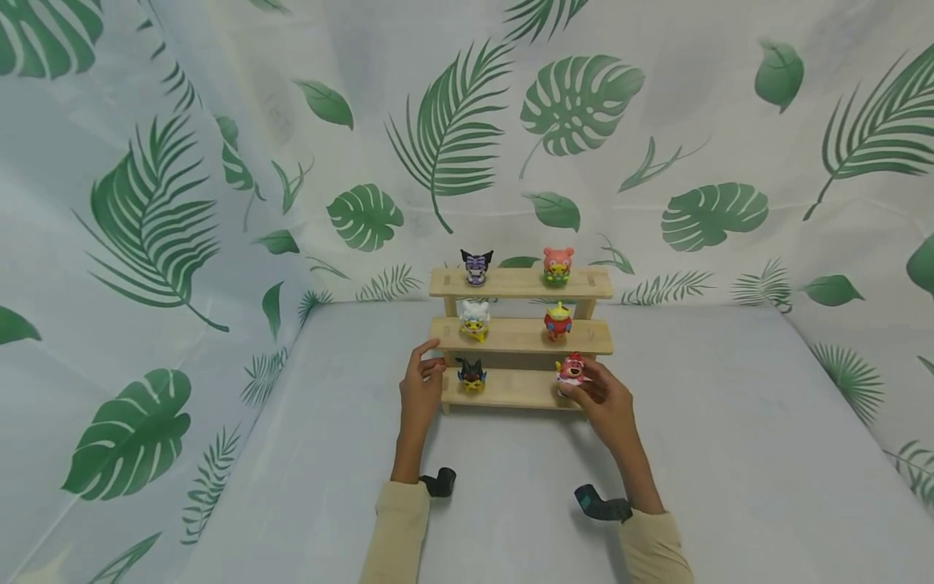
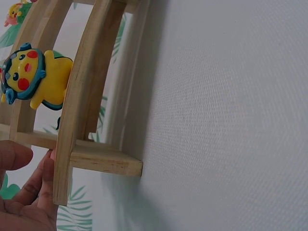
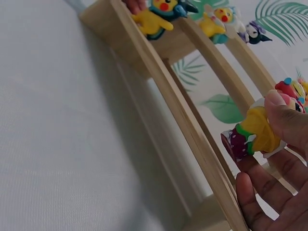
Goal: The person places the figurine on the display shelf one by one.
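My right hand (image 1: 611, 405) pinches a small red-and-white figurine (image 1: 569, 371) between thumb and fingers at the right end of the bottom tier. The right wrist view shows its yellow back and the dark, hollow-looking underside of its purple base, tilted off upright. At the other end, my left hand (image 1: 421, 389) rests its fingers (image 2: 44, 185) against the side of the wooden three-tier shelf (image 1: 511, 395), thumb held apart. Beside it on the bottom tier stands a yellow figurine with a dark blue hood (image 2: 57, 79).
On the middle tier are a white-topped figurine (image 1: 475, 322) and a red-bodied one with a yellow head (image 1: 558, 322). The top tier bears a purple-and-black figurine (image 1: 477, 268) and a pink-hooded one (image 1: 558, 266). Behind the shelf hangs a leaf-print sheet (image 1: 452, 235).
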Demonstrator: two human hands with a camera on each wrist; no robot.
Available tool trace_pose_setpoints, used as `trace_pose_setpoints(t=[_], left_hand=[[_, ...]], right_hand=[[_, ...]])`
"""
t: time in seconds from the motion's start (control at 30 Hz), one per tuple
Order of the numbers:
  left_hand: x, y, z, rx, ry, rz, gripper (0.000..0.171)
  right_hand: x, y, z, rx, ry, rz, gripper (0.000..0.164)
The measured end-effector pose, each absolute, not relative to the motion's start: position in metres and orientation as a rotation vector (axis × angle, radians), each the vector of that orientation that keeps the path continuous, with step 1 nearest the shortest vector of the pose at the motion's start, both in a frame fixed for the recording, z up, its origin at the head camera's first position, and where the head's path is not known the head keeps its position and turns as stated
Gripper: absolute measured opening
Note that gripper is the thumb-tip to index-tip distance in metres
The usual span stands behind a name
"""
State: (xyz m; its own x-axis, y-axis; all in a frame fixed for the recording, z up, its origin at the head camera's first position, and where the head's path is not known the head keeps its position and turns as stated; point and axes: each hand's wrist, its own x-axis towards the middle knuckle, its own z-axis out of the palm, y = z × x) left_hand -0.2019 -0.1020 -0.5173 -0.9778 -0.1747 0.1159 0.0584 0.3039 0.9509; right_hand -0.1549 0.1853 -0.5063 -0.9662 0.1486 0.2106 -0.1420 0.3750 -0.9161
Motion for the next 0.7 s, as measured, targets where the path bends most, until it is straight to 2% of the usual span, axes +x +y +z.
trace_pose_setpoints(t=[0.7], left_hand=[[-0.2029,-0.1033,-0.5189,0.078,-2.361,-1.719,0.042]], right_hand=[[-0.1609,0.1749,-0.512,0.048,-2.396,1.6,0.05]])
